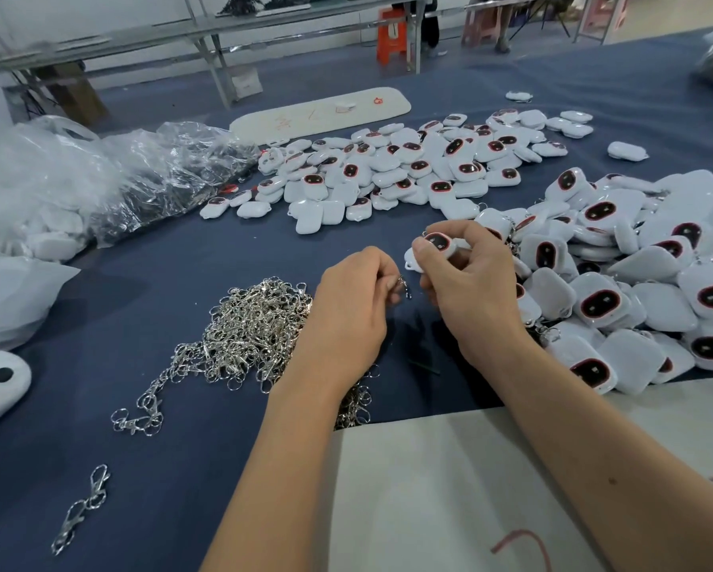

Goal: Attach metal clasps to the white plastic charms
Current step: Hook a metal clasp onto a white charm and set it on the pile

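Above the blue tabletop (181,468), right hand (468,282) pinches white charm (433,251), dark red-rimmed face up; left hand (352,307) just beside, pinching small silver clasp (404,284).

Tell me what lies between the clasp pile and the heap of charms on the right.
In the head view, both hands: the left hand pinches a clasp, the right hand holds a charm.
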Demonstrator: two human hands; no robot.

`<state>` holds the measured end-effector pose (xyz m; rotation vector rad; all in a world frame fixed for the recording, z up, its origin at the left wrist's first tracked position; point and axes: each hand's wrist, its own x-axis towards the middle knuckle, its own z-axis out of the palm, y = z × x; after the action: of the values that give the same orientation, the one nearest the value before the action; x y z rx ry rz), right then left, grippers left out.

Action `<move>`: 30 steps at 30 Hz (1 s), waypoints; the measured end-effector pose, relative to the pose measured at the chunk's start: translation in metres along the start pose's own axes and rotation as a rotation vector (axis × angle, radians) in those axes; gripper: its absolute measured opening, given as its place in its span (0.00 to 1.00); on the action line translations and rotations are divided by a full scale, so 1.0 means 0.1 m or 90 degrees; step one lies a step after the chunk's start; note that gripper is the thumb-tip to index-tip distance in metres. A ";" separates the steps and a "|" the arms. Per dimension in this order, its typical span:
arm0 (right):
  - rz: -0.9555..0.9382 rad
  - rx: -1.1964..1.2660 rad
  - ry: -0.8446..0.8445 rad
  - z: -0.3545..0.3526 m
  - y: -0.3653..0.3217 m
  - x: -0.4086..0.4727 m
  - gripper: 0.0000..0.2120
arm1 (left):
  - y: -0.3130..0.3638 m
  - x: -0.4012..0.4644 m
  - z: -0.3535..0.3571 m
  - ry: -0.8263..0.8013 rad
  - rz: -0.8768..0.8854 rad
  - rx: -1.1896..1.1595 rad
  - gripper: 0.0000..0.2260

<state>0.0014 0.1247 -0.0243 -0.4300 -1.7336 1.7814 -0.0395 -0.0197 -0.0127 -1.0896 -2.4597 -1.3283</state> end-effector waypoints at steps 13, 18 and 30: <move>-0.055 -0.093 -0.005 0.03 0.01 -0.06 0.08 | 0.02 0.01 -0.02 0.033 0.003 0.010 0.07; -0.058 -0.072 0.031 0.03 -0.01 -0.06 0.08 | 0.03 -0.01 -0.02 0.015 -0.001 0.015 0.08; -0.085 -0.112 0.023 0.03 -0.04 -0.10 0.08 | 0.02 0.00 0.01 0.015 -0.014 0.065 0.07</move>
<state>0.0079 0.1155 -0.0215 -0.4062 -1.8562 1.5270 -0.0380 -0.0177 -0.0120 -1.0212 -2.4987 -1.2001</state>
